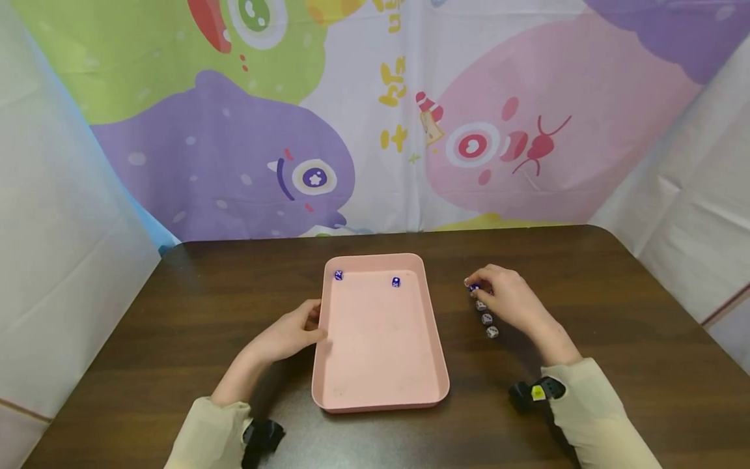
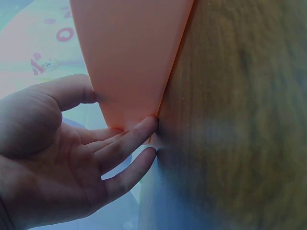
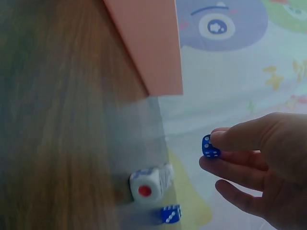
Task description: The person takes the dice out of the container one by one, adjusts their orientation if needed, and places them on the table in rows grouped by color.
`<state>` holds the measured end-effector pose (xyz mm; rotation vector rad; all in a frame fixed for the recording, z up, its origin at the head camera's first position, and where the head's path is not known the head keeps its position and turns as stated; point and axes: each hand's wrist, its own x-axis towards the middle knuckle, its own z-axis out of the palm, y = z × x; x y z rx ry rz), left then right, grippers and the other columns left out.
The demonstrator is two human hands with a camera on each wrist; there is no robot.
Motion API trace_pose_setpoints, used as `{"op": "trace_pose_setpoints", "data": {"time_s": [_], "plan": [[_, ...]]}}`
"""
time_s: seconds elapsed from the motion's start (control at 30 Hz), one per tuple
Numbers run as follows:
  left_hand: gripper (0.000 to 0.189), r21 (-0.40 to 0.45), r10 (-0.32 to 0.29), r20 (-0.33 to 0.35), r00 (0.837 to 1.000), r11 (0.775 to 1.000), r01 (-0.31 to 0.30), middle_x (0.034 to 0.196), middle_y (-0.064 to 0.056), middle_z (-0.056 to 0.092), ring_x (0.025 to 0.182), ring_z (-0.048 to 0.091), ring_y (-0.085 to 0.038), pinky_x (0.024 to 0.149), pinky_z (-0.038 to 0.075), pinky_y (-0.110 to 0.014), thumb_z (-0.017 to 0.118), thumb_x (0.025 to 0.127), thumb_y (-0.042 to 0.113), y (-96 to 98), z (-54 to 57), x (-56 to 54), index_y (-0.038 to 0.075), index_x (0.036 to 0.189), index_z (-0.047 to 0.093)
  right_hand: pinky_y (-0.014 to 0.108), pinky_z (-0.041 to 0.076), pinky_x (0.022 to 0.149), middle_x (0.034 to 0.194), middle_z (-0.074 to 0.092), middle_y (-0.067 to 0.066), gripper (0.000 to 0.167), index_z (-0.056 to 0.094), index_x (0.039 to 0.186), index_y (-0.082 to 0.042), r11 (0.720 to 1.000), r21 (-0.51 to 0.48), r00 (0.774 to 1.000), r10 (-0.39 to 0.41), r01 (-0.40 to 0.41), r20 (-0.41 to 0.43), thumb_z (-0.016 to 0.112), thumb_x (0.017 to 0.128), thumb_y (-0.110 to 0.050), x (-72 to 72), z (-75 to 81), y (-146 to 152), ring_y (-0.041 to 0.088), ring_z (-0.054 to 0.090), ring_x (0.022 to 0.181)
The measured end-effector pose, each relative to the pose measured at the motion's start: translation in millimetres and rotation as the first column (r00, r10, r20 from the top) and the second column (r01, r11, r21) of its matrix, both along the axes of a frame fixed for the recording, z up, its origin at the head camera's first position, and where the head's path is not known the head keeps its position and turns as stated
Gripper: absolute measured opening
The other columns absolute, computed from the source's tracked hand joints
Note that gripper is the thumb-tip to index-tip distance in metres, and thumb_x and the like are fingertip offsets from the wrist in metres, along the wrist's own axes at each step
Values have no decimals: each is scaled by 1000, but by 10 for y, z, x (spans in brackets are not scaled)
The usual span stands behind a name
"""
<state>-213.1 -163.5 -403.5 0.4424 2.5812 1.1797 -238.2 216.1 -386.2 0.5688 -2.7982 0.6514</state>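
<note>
My right hand point(image 1: 508, 296) pinches a blue die point(image 3: 210, 146) between thumb and fingertips, raised above the table to the right of the tray. Below it, white dice point(image 1: 487, 319) stand in a slanting row. In the right wrist view, a white die point(image 3: 145, 186) shows a red pip, with another blue die point(image 3: 171, 213) beside it. My left hand point(image 1: 290, 332) holds the left side of the pink tray point(image 1: 381, 402), thumb at the rim and fingers against the outer wall. Inside the tray's far end lie two blue dice, one at the left corner point(image 1: 338, 275), another further right point(image 1: 396, 282).
The dark wooden table point(image 1: 193, 312) carries everything. A cartoon-printed cloth point(image 1: 387, 195) hangs behind its far edge, and white cloths point(image 1: 674, 189) hang on both sides. Black wrist straps point(image 1: 536, 392) sit near both sleeves.
</note>
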Motion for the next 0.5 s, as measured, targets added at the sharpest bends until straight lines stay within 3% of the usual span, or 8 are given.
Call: {"op": "trace_pose_setpoints", "data": {"time_s": [0.5], "plan": [[50, 6, 3, 6, 1000, 1000, -3, 112, -16, 57, 104, 53, -28, 85, 45, -41, 56, 86, 11, 21, 24, 3, -3, 130, 37, 42, 46, 71, 83, 66, 7, 11, 68, 86, -4, 996, 91, 999, -29, 25, 45, 64, 76, -5, -57, -31, 264, 22, 59, 75]]}}
